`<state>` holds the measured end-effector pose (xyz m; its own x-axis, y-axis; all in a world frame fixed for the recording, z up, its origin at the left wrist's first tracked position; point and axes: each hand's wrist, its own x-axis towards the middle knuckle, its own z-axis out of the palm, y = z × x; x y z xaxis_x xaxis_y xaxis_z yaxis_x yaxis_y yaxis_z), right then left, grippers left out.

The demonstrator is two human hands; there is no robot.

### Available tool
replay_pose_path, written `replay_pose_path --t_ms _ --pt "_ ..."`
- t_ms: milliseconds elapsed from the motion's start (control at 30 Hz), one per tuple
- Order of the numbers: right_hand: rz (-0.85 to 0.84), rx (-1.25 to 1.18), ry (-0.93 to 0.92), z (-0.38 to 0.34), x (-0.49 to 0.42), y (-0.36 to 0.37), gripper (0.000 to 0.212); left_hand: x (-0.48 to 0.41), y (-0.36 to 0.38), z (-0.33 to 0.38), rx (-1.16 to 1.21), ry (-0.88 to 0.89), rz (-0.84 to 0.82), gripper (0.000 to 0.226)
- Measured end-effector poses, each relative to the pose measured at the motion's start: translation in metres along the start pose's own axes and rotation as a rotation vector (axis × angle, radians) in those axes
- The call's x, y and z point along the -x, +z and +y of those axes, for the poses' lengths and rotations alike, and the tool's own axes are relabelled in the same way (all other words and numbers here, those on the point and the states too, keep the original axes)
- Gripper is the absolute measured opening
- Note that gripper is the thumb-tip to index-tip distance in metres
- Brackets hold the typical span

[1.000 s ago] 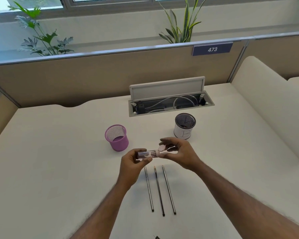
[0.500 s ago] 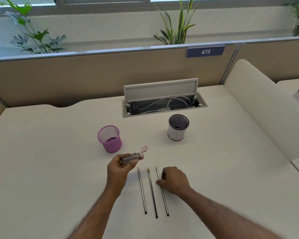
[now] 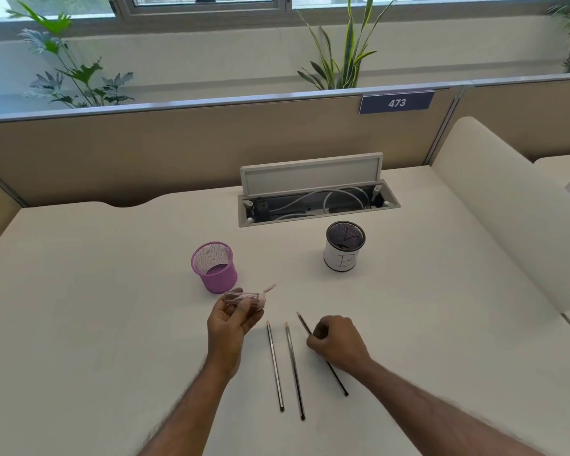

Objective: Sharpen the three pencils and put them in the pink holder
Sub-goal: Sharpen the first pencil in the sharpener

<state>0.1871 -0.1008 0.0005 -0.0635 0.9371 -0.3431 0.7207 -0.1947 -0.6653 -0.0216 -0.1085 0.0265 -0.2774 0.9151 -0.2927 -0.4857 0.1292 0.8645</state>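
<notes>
My left hand (image 3: 231, 324) holds a clear sharpener (image 3: 244, 297) with a pink flip cap standing open at its right end. Just behind it stands the pink mesh holder (image 3: 215, 267), empty. Two dark pencils lie side by side on the desk, the left pencil (image 3: 274, 363) and the middle pencil (image 3: 295, 370), tips pointing away from me. My right hand (image 3: 338, 343) pinches the third pencil (image 3: 305, 324) near its tip; this pencil is angled to the left, its back end still low by the desk.
A white-wrapped mesh cup (image 3: 344, 246) marked B stands right of the pink holder. Behind it an open cable hatch (image 3: 316, 199) with its lid up is set in the white desk (image 3: 112, 307). A tan partition closes the back; a cream divider rises at right.
My right hand left the sharpener's cap, dropped to the rightmost pencil and has gripped and angled it. My left hand kept the sharpener and drew back slightly.
</notes>
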Motion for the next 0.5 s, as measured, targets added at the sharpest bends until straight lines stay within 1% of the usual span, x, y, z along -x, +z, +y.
replay_pose_path --t_ms 67,200,267,400,500 --pt "-0.028 -0.127 -0.09 -0.004 0.001 -0.007 0.002 0.001 0.001 0.0 0.037 -0.014 -0.009 0.02" --pt "0.049 -0.237 -0.245 -0.014 0.005 -0.016 0.012 0.002 0.005 -0.002 0.091 -0.042 -0.029 0.022" --pt "0.06 -0.283 -0.302 -0.021 0.006 -0.02 0.015 0.004 0.008 -0.002 0.098 -0.045 -0.036 0.023" --pt "0.073 -0.246 -0.428 -0.033 0.007 -0.025 0.01 0.006 0.011 0.0 0.1 -0.047 -0.05 0.023" --pt "0.089 -0.23 -0.456 -0.037 0.007 -0.026 0.009 0.007 0.012 0.002 0.107 -0.053 -0.054 0.022"
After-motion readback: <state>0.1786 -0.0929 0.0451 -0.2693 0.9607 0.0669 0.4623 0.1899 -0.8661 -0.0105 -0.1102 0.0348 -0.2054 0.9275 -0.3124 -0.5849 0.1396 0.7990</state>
